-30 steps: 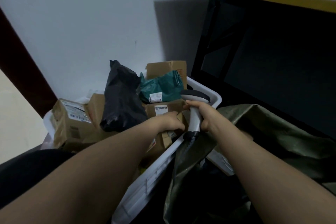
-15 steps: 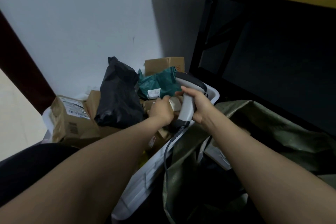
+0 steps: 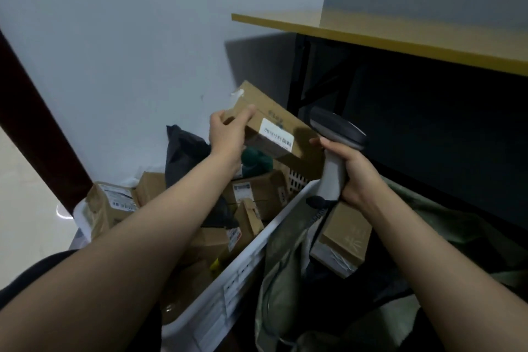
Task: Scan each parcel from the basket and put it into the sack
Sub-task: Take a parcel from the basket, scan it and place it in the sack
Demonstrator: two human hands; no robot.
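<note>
Right of the basket [image 3: 248,260], nearest the camera, the sack [image 3: 274,271] lies open and touches the basket's long white wall. One carton [image 3: 347,237] sits in the sack's mouth. Above the basket's right rim, the right hand [image 3: 355,180] is curled round the grip of the scanner [image 3: 334,148]. The scanner head stands up, just beside the lower end of the box [image 3: 274,120]. Over the basket's far end, the left hand [image 3: 227,137] grips the box by its left short end, fingers wrapped round that end. The box is tilted, left end high, and is clear of the parcels below.

Handling: the box is plain corrugated card, long and flat. One hand carries it by the end with no visible sag, so it is judged light and stiff. The dry card faces should not slip. The end grip leaves the label [image 3: 277,137] exposed; a grip at mid-length would likely cover it. Hold at edges and corners, which are probably the stiffest parts, not on the broad face.

Markings: the white label on the box's near face carries a barcode and small print, too blurred to read. Faint dark print sits just above it and is unreadable. Inside the basket, a parcel [image 3: 251,194] shows a white barcode label. No brand name is legible anywhere.
</note>
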